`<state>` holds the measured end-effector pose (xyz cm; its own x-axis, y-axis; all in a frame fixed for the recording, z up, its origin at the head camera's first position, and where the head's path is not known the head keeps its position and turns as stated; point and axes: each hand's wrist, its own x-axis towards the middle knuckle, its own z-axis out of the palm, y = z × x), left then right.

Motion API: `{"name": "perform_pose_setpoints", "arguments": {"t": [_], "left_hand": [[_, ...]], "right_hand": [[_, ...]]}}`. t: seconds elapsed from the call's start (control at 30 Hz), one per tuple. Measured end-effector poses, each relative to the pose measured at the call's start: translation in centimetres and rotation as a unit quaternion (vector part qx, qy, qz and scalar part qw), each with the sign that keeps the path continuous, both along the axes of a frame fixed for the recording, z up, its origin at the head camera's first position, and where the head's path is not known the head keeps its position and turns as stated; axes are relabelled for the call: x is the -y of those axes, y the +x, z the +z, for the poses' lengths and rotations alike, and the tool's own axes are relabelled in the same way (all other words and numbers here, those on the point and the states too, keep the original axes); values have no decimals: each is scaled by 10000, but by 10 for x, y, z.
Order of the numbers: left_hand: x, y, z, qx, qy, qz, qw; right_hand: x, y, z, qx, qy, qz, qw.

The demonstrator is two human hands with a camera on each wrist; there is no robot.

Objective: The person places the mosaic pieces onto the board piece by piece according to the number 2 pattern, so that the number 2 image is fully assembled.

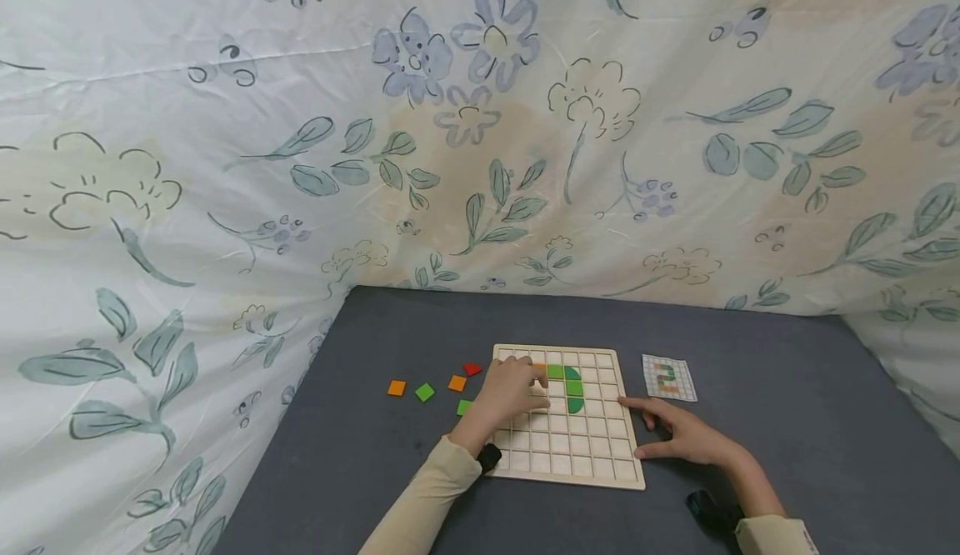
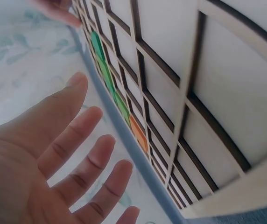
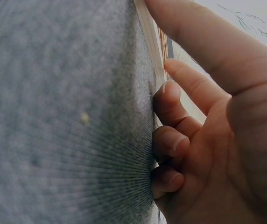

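Note:
A wooden grid board [image 1: 581,447] lies on the table. In its upper rows sit an orange tile [image 2: 138,133], green square tiles [image 1: 574,388] and darker green rounded tiles [image 1: 575,406]. My left hand [image 1: 508,390] hovers over the board's left part, fingertips beside the orange tile. The left wrist view shows its fingers spread loosely, holding nothing. At the board's right edge is my right hand [image 1: 686,437], index fingertip and thumb touching the rim some way apart. Its other fingers [image 3: 171,140] bend loosely against the dark cloth.
Left of the board lie loose tiles: orange ones [image 1: 397,388], green ones [image 1: 425,392] and a red one [image 1: 472,369], some partly hidden by the left arm. A printed pattern card [image 1: 669,378] lies right of the board. A floral curtain [image 1: 480,205] hangs behind the dark table [image 1: 322,472].

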<state>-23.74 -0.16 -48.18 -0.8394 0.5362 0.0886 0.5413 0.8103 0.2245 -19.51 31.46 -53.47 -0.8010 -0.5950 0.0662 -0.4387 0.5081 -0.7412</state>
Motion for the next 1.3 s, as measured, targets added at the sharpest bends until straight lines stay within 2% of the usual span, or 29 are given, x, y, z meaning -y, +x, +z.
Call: {"name": "perform_pose_setpoints", "arguments": {"t": [0.3,0.53,0.8,0.97,1.3], "left_hand": [[23,-1,-3,-9,315,220,9993],[40,-1,-5,-91,389,425,9983],[60,2,-7,11,741,595,9955],[73,2,-9,43,871,673,9939],[93,1,-10,-1,790,832,9934]], "right_hand": [[1,-1,2,16,19,16,10000],[1,0,4,28,69,-11,10000],[3,1,5,-100,47,-6,9999],[5,3,6,-38,-8,-25,10000],[5,5,6,39,110,-108,9999]]}}
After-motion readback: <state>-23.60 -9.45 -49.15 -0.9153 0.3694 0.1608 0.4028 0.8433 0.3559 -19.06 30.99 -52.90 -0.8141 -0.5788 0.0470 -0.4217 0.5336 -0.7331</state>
